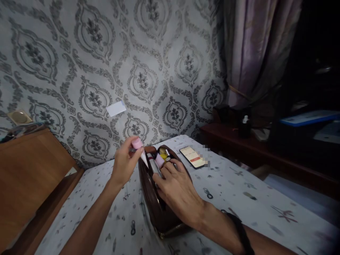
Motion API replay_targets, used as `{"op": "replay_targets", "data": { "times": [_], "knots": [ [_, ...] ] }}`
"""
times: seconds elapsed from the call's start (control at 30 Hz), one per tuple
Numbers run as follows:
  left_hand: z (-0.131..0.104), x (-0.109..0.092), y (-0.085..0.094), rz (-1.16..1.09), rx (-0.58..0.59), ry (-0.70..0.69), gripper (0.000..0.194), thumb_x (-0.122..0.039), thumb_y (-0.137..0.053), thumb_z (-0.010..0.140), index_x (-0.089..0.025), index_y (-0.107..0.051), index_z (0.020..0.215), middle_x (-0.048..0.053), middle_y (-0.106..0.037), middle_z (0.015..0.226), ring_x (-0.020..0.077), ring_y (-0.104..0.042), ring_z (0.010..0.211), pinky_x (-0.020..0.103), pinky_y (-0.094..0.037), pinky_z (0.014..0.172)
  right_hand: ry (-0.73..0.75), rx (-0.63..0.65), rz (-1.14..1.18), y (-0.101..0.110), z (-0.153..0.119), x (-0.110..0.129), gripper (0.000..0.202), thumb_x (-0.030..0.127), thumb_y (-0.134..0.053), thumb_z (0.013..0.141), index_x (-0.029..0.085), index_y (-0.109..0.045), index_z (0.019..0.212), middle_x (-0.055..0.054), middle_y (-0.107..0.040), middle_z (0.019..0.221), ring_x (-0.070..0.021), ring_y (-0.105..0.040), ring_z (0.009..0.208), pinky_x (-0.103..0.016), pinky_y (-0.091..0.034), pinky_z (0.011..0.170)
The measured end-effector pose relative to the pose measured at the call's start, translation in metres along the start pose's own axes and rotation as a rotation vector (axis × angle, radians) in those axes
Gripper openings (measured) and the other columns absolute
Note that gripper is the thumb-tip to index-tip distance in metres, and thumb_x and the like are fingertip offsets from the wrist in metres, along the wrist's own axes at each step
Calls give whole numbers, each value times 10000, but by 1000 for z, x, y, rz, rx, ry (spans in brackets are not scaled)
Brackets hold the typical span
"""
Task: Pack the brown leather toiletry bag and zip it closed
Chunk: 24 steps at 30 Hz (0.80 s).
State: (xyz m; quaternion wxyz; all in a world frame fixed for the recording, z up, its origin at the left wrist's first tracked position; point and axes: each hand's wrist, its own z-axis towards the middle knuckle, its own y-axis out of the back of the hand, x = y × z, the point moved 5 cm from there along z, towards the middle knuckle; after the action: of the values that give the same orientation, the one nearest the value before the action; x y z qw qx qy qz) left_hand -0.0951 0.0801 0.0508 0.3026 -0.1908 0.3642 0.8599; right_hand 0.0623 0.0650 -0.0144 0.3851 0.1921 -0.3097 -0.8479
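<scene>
Pinched by its pink cap, a white tube point(143, 158) points downward in my left hand point(125, 161), above the left edge of a brown zipped bag point(145, 189). The bag lies open on the bed. My right hand point(176, 184) reaches into it with fingers bent over the contents; the fingertips are partly hidden, so I cannot make out what they grip. Inside show a pale tube point(153, 164), a light pink item point(159, 160) and something yellow point(163, 156). A dark band is around my right wrist.
A phone point(193, 157) with a lit screen lies on the patterned bedsheet point(228, 198), right of the bag. A wooden headboard-like panel point(34, 177) stands left. A dark red desk point(255, 156) with a small bottle point(244, 126) is at right; the patterned wall rises behind.
</scene>
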Motion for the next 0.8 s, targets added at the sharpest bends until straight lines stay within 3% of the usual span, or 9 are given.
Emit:
{"op": "replay_targets", "data": {
  "times": [0.2, 0.33, 0.53, 0.7, 0.8],
  "knots": [
    [15, 28, -32, 363, 316, -23, 288, -210, -605, 861, -225, -646, 1145, 36, -733, 999, 220, -672, 867, 320, -501, 791, -13, -28, 23, 0, -2, -2, 91, 229, -762, 807, 224, -672, 796, -48, -714, 801, -254, -620, 884, -434, -384, 980],
    [18, 40, -45, 506, 476, -31, 227, -203, -593, 869, -247, -677, 1076, 36, -741, 960, 239, -679, 908, 315, -488, 819, -13, -37, 33, 0, -1, -3, 95, 232, -766, 806, 221, -672, 802, -45, -712, 800, -251, -623, 895, -432, -373, 999],
    [21, 41, -44, 530, 513, -28, 144, -217, -580, 870, -245, -676, 973, 21, -721, 888, 226, -662, 886, 303, -468, 821, -14, -53, 37, -2, -1, -4, 135, 243, -787, 788, 220, -654, 794, -40, -699, 776, -248, -617, 857, -427, -377, 973],
    [26, 32, -31, 582, 433, 35, 207, -233, -610, 828, -244, -632, 1034, 8, -671, 853, 223, -621, 816, 300, -432, 737, -17, -57, 36, -2, -2, -4, 113, 230, -765, 802, 223, -652, 808, -34, -690, 771, -240, -613, 850, -418, -375, 973],
    [26, 23, -30, 590, 471, 31, 172, -219, -612, 809, -241, -631, 979, -3, -651, 804, 213, -606, 790, 286, -405, 698, -15, -48, 31, -2, -2, -5, 97, 230, -747, 818, 223, -650, 815, -47, -704, 816, -240, -611, 872, -418, -367, 983]
  ]
}}
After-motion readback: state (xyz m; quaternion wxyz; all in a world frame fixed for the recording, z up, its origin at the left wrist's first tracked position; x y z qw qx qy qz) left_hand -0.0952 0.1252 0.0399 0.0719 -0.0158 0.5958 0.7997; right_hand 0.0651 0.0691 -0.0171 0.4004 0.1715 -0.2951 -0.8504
